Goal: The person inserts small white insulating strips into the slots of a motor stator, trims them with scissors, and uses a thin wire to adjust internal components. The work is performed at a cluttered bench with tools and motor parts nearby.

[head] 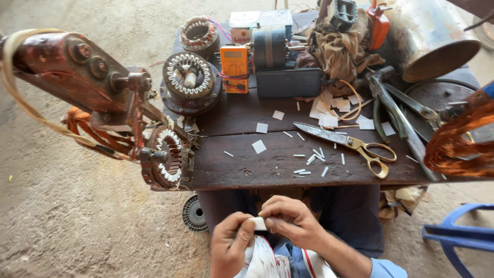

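Observation:
My left hand (230,244) and my right hand (288,220) meet low in the head view, below the front edge of a dark wooden table (247,170). Both pinch one small white paper piece (259,223) between thumbs and fingers. A white and red cloth (265,261) lies on my lap under the hands. Nearest on the table are several white paper strips and squares (309,157) and a pair of gold-handled scissors (346,141).
A motor stator (165,157) is clamped on a red winding machine (82,69) at left. Other stators (189,80), an orange multimeter (234,67), a black case (288,82), pliers (391,108), copper wire coil (458,141), a metal drum (429,38) and a blue chair (460,234) surround.

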